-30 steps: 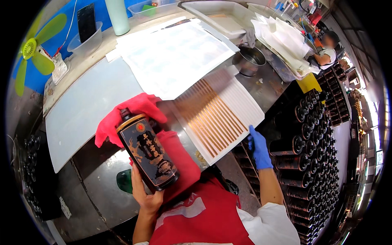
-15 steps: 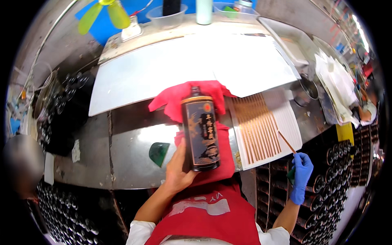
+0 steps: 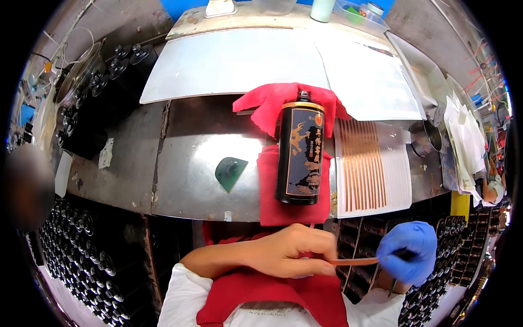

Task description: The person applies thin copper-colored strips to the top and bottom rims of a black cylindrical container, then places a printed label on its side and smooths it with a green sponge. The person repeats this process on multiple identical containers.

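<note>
My bare left hand [image 3: 297, 250] and my blue-gloved right hand [image 3: 407, 253] are in front of the bench edge, above my red apron. Between them stretches a thin copper-coloured strip [image 3: 354, 262]; each hand pinches one end. A black bottle [image 3: 301, 155] with gold bands and a dark decorated label lies on a red cloth [image 3: 269, 204], its neck pointing away from me on a bunched red cloth [image 3: 259, 103]. To its right, a white sheet [image 3: 400, 180] carries a row of similar copper strips [image 3: 362, 169].
A green flat scraper-like piece [image 3: 231, 173] lies on the metal bench [image 3: 190, 191]. White boards [image 3: 239, 62] cover the back. Black bottles [image 3: 131, 68] stand at left; racks of bottles [image 3: 71, 240] sit below on both sides. A metal cup [image 3: 425, 136] and papers [image 3: 463, 131] are at right.
My left hand has let go of the bottle, now lying on the cloth. My right hand brought the strip in from the sheet, and my left hand took its other end. The view shifted.
</note>
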The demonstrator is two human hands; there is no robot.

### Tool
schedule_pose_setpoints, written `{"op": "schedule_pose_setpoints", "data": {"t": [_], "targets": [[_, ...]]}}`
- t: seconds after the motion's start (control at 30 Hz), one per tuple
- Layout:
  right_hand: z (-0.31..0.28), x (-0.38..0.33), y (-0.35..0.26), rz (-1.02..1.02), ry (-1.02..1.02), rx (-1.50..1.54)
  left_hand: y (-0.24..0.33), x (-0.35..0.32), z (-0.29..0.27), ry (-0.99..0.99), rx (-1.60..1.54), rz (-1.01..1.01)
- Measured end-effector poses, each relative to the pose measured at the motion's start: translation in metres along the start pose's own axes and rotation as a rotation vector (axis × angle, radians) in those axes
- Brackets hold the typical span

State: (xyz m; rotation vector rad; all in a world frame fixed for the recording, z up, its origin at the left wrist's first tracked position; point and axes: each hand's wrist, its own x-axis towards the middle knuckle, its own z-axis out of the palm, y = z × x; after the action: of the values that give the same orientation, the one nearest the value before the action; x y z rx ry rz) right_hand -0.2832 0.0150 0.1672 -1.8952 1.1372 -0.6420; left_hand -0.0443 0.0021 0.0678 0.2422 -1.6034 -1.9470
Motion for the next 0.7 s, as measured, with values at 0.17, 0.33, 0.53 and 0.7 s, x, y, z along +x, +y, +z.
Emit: {"op": "schedule_pose_setpoints", "data": {"t": [0.17,0.33,0.53,0.7], "targets": [[0.000,-0.021,0.038,0.636,0.382,0.238,-0.013,-0.045,-0.022,0.390,0.160,-0.166],[0.004,-0.026,0.099,0.655,0.471,0.321,-0.037,-0.063,-0.030,0.806,0.222,-0.158],[0.001,-0.023,0.121,0.707,0.500,0.313,-0.047,-0.048,-0.034,0.916,0.126,-0.198],[-0.002,-0.024,0.136,0.722,0.455,0.270,-0.050,-0.045,-0.035,0.896,0.162,-0.203]]}}
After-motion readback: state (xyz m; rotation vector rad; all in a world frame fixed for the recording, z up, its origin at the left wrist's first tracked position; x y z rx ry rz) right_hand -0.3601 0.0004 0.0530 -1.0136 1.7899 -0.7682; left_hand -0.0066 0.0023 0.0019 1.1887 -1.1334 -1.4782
